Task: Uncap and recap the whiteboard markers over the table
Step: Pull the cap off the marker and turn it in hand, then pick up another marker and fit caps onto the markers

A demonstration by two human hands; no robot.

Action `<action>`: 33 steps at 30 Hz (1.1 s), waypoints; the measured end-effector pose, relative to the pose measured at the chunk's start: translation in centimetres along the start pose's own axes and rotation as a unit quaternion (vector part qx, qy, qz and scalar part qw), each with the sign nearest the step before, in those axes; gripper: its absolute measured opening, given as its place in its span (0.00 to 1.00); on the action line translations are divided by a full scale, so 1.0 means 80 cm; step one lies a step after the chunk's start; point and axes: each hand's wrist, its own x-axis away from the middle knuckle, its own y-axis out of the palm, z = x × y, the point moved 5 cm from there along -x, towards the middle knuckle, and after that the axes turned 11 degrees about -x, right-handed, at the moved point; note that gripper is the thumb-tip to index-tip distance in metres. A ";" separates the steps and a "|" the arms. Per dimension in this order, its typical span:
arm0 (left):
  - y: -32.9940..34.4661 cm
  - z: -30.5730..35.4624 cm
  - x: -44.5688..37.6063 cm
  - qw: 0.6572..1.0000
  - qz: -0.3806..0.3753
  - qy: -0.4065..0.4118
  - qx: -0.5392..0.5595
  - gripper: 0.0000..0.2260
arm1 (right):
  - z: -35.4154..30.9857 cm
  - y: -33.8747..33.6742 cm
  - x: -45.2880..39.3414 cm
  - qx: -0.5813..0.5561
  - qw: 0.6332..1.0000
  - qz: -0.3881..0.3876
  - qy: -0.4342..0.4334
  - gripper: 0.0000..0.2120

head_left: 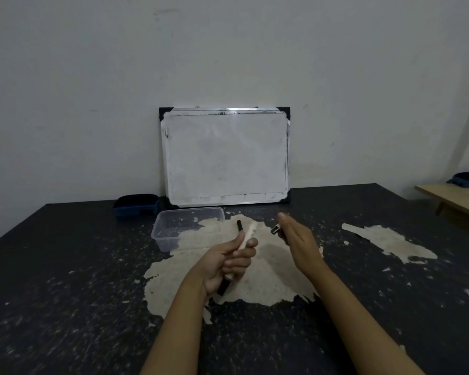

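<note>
My left hand (229, 263) grips two whiteboard markers above the table. One marker has a white barrel (248, 235) and points up and to the right. A black marker (239, 226) sticks up beside it, and a dark end shows below my palm. My right hand (298, 239) hovers just to the right, apart from the markers, holding a dark cap (276, 229) between thumb and fingers.
A clear plastic container (173, 226) stands left of my hands. A small whiteboard (225, 158) leans on the wall behind. A dark blue eraser (136, 205) lies at its left. The black table (65, 280) has pale peeled patches. A wooden table (455, 196) stands far right.
</note>
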 end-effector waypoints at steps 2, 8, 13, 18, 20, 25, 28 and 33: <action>-0.007 0.000 -0.008 0.992 0.097 0.041 -0.067 0.11 | 0.017 0.003 0.000 0.042 0.999 -0.010 0.023 0.17; -0.029 0.004 -0.013 0.938 0.269 0.112 -0.188 0.12 | 0.052 -0.002 -0.003 0.177 0.983 0.011 0.047 0.07; -0.026 0.006 -0.010 0.929 0.280 0.110 -0.213 0.12 | 0.065 -0.004 0.007 0.277 0.954 0.087 0.076 0.06; -0.024 0.004 -0.012 0.925 0.287 0.116 -0.222 0.12 | 0.067 -0.005 0.007 0.288 0.948 0.095 0.098 0.12; -0.023 0.007 -0.011 0.925 0.291 0.137 -0.204 0.14 | 0.064 -0.006 0.008 0.281 0.950 0.095 0.097 0.14; -0.017 0.020 -0.006 0.903 0.313 0.199 -0.215 0.12 | 0.051 -0.005 0.005 0.308 0.946 0.089 0.034 0.11; -0.012 0.033 0.000 0.897 0.318 0.250 -0.177 0.11 | 0.018 0.012 0.008 0.159 0.987 0.021 -0.018 0.07; -0.020 0.039 0.007 0.886 0.351 0.290 -0.087 0.07 | 0.004 0.039 0.009 0.025 0.995 -0.079 0.052 0.09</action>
